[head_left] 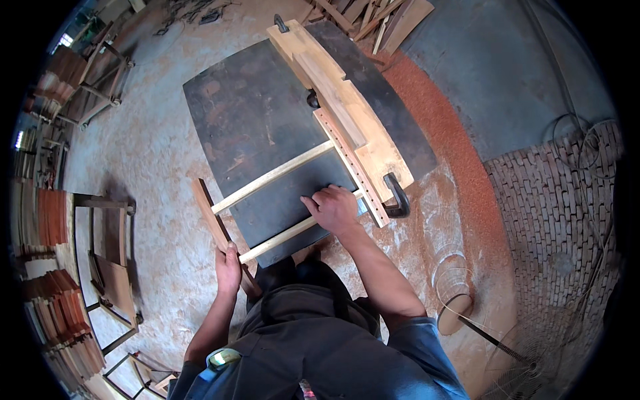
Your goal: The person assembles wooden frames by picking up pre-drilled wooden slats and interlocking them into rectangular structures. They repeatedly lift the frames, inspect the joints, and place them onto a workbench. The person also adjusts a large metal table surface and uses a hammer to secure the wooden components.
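Note:
A wooden frame lies across the table. It has a reddish-brown bar [209, 207] at the left, two pale crosspieces, and a strip with a row of holes [350, 160] at the right. My left hand [228, 269] is closed round the brown bar, thumb on top, beside the end of the near crosspiece [280, 240]. Over that same crosspiece, close to the holed strip, my right hand [333, 208] curls its fingers; their undersides are hidden. The far crosspiece [273, 176] is untouched. The holed strip sits against a pale wooden jig [380, 163].
The dark tabletop [247, 100] carries the jig, held by a black clamp [398, 195] at the near end and another clamp [281, 24] at the far end. Stacked boards [43, 220] and metal carts stand left. A fan [530, 367] is at lower right.

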{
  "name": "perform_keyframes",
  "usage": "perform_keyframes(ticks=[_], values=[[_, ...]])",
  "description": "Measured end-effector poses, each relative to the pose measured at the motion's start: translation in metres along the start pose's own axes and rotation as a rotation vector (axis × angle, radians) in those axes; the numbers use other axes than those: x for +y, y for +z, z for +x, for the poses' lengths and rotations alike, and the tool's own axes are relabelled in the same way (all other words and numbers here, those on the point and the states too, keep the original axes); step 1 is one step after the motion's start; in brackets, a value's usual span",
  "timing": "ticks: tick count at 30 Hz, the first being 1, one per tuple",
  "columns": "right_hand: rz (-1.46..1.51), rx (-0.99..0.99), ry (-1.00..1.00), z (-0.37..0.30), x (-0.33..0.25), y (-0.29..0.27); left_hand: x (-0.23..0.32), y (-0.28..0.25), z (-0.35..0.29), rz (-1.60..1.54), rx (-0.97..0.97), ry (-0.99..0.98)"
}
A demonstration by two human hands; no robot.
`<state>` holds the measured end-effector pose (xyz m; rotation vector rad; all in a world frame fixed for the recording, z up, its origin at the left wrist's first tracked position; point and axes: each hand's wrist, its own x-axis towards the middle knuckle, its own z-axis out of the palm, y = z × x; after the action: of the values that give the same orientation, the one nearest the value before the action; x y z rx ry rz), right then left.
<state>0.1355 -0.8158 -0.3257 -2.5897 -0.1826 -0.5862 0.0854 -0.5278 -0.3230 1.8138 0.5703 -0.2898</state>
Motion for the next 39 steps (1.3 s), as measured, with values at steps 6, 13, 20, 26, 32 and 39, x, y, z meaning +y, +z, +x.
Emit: perform_keyframes(ticks=[6, 13, 20, 26, 32, 39], values=[[0.007, 0.063, 0.008, 0.013, 0.001, 0.007, -0.008, -0.003, 0.02, -0.033, 0.028, -0.019], [0.022, 0.042, 0.026, 0.03, 0.003, 0.018, 0.015, 0.0, 0.032, -0.01, 0.048, -0.018], [0.04, 0.038, 0.058, 0.06, 0.003, 0.03, 0.022, -0.003, 0.065, -0.011, 0.074, 0.002], [0.039, 0.09, 0.014, 0.07, 0.008, 0.036, 0.035, -0.001, 0.072, 0.014, 0.08, -0.029], [0.024, -0.003, 0.053, 0.086, 0.008, 0.046, 0.013, -0.014, 0.107, 0.021, 0.067, 0.03], [0.047, 0.109, 0.003, 0.11, 0.013, 0.063, 0.049, -0.007, 0.119, -0.049, 0.087, 0.001]])
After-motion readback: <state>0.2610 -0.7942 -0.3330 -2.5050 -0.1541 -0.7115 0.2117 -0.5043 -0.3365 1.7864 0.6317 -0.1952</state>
